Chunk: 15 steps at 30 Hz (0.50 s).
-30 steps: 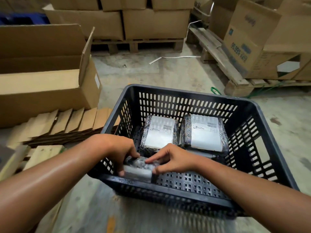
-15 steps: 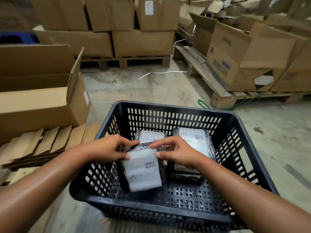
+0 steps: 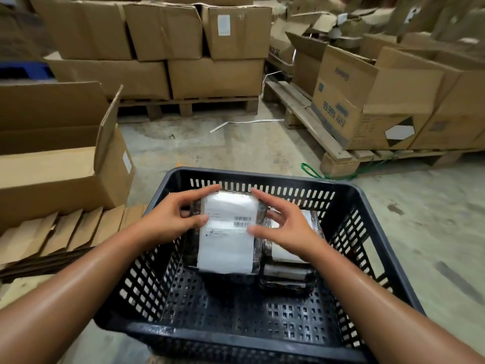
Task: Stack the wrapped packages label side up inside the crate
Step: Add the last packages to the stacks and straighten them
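White label upward in the head view, the wrapped package lies between both grips: the left grip pinches its left edge and the right grip its right, equally near. Its long axis runs away from the person, inside the crate, and another stack sits just under the right grip.

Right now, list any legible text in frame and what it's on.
"99.99% RATE": blue print on the side of the open cardboard box on the right pallet.
Blue word higher on that box: too blurred to read.
Label on the wrapped package: barcode and small print, too small to read.
White sticker on a stacked carton at the back: nothing legible.
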Each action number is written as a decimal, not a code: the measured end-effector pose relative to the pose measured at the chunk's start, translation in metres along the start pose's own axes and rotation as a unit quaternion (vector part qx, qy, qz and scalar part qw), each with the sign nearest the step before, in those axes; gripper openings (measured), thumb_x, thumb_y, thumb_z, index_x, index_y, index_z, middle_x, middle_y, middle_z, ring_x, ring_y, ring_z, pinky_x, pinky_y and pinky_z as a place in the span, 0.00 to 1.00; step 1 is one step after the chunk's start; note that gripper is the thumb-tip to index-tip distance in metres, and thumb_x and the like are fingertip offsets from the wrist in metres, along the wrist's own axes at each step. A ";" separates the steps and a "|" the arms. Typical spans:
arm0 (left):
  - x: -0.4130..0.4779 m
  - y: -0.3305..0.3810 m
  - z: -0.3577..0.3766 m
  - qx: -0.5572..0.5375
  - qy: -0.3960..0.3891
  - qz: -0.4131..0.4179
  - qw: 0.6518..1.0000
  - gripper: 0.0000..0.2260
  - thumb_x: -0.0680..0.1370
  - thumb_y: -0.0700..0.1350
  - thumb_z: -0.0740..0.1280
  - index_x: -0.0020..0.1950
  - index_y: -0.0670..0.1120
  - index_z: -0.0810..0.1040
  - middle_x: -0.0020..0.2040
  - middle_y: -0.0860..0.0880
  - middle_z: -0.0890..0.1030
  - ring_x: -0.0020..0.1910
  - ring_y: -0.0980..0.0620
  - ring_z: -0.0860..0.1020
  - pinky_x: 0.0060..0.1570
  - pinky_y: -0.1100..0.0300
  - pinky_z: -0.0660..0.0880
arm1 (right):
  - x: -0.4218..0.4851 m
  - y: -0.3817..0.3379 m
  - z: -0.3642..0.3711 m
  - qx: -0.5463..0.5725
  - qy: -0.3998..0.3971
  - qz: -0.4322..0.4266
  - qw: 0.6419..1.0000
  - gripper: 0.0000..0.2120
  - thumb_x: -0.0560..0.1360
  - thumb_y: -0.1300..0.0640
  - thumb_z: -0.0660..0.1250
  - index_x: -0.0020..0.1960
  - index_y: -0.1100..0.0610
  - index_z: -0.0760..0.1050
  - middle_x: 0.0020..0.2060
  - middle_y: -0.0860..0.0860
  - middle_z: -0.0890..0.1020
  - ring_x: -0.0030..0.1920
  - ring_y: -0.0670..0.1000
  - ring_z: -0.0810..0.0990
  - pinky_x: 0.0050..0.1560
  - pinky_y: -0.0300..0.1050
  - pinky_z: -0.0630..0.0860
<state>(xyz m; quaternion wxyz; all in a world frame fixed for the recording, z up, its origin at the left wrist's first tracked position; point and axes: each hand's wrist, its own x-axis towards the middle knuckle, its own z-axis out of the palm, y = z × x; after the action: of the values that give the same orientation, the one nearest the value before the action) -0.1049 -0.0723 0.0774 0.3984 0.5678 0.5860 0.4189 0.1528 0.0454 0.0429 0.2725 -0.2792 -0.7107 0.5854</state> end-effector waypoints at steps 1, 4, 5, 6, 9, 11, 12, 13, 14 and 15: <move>0.000 -0.001 -0.004 -0.021 0.004 -0.010 1.000 0.28 0.78 0.37 0.71 0.70 0.65 0.74 0.58 0.58 0.84 0.49 0.59 0.84 0.46 0.62 0.81 | -0.002 0.000 0.005 -0.057 -0.027 -0.016 0.998 0.43 0.63 0.48 0.86 0.73 0.29 0.71 0.80 0.44 0.66 0.76 0.49 0.71 0.68 0.54 0.78; 0.001 -0.008 -0.015 -0.075 0.015 -0.060 0.995 0.27 0.75 0.43 0.73 0.69 0.65 0.75 0.60 0.47 0.83 0.53 0.47 0.83 0.42 0.50 0.77 | -0.003 0.002 0.016 -0.191 -0.093 -0.018 0.977 0.67 0.54 0.41 0.88 0.79 0.26 0.49 0.84 0.44 0.36 0.84 0.51 0.41 0.80 0.60 0.58; 0.002 -0.010 -0.017 -0.095 0.015 -0.073 0.993 0.27 0.74 0.44 0.74 0.69 0.65 0.75 0.61 0.46 0.83 0.56 0.43 0.81 0.45 0.44 0.76 | -0.002 0.002 0.018 -0.231 -0.111 -0.015 0.966 0.72 0.53 0.40 0.88 0.79 0.26 0.41 0.82 0.45 0.30 0.83 0.51 0.34 0.80 0.58 0.51; 0.003 -0.013 -0.017 -0.112 0.017 -0.082 0.990 0.28 0.74 0.44 0.74 0.70 0.65 0.75 0.61 0.46 0.83 0.58 0.41 0.81 0.49 0.38 0.76 | 0.000 0.002 0.018 -0.263 -0.124 -0.013 0.957 0.74 0.53 0.39 0.88 0.78 0.26 0.35 0.81 0.46 0.27 0.81 0.50 0.31 0.80 0.55 0.47; 0.006 -0.018 -0.009 -0.121 0.049 -0.085 0.988 0.29 0.72 0.45 0.75 0.69 0.66 0.75 0.64 0.51 0.82 0.61 0.44 0.81 0.60 0.29 0.72 | 0.003 0.007 0.015 -0.299 -0.124 -0.003 0.946 0.75 0.56 0.39 0.87 0.80 0.32 0.30 0.82 0.49 0.30 0.80 0.47 0.30 0.79 0.48 0.44; 0.008 -0.016 -0.002 -0.075 0.058 -0.066 0.993 0.36 0.68 0.52 0.79 0.73 0.64 0.70 0.72 0.56 0.74 0.66 0.52 0.78 0.66 0.36 0.70 | 0.004 0.012 0.010 -0.283 -0.103 0.016 0.953 0.74 0.56 0.39 0.86 0.82 0.37 0.33 0.84 0.51 0.37 0.81 0.45 0.33 0.80 0.47 0.43; 0.010 -0.015 0.002 -0.016 0.048 -0.055 0.997 0.44 0.64 0.57 0.82 0.76 0.62 0.65 0.77 0.57 0.67 0.72 0.54 0.71 0.71 0.41 0.67 | 0.005 0.014 0.007 -0.268 -0.091 0.030 0.959 0.75 0.55 0.38 0.86 0.83 0.39 0.35 0.85 0.51 0.39 0.82 0.46 0.35 0.82 0.49 0.45; 0.012 -0.015 0.005 0.057 0.026 -0.049 0.997 0.54 0.59 0.61 0.83 0.79 0.59 0.58 0.80 0.57 0.58 0.77 0.54 0.62 0.76 0.46 0.61 | 0.005 0.015 0.005 -0.249 -0.079 0.045 0.964 0.75 0.54 0.37 0.85 0.84 0.42 0.37 0.85 0.50 0.41 0.83 0.46 0.38 0.83 0.51 0.47; 0.014 -0.015 0.010 0.135 -0.003 -0.050 0.990 0.63 0.54 0.66 0.83 0.81 0.57 0.50 0.82 0.55 0.49 0.80 0.53 0.53 0.78 0.49 0.54 | 0.006 0.015 0.003 -0.231 -0.070 0.057 0.969 0.75 0.54 0.37 0.85 0.85 0.44 0.39 0.85 0.49 0.44 0.83 0.46 0.41 0.83 0.53 0.50; 0.016 -0.016 0.015 0.207 -0.036 -0.048 0.977 0.70 0.51 0.69 0.82 0.82 0.54 0.43 0.82 0.52 0.42 0.81 0.52 0.45 0.79 0.51 0.49 | 0.008 0.015 0.001 -0.218 -0.064 0.064 0.972 0.74 0.54 0.38 0.85 0.85 0.47 0.41 0.85 0.48 0.46 0.83 0.45 0.42 0.83 0.54 0.51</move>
<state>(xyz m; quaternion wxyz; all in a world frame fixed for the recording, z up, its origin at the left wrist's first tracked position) -0.0969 -0.0562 0.0573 0.3129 0.6239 0.6717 0.2482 0.1480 0.0530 0.0285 0.1206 -0.3386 -0.8181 0.4490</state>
